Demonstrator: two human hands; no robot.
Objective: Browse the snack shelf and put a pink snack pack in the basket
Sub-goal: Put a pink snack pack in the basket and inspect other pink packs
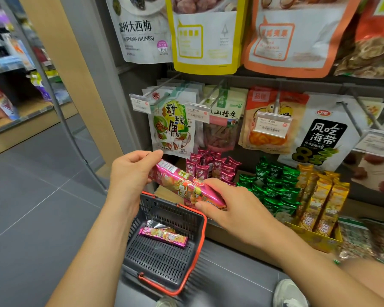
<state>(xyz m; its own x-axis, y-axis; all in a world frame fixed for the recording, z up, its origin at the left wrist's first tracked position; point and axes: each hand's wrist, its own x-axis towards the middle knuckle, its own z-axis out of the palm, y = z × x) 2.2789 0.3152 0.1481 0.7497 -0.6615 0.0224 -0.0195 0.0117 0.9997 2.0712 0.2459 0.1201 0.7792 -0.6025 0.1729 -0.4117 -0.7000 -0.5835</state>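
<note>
A long pink snack pack (182,183) is held slanted in the air above the basket, in front of the lower shelf. My left hand (132,172) pinches its upper left end. My right hand (228,207) grips its lower right end, thumb underneath. Below stands a dark grey basket (200,244) with a red rim and handles, on the floor by the shelf base. Another pink snack pack (164,237) lies flat inside the basket. More pink packs (211,166) stand upright in a box on the shelf behind.
Green packs (273,187) and yellow packs (319,202) fill boxes to the right of the pink ones. Hanging snack bags (175,127) on pegs with price tags fill the rack above. A grey tiled floor (31,196) opens to the left. My shoe (288,293) is right of the basket.
</note>
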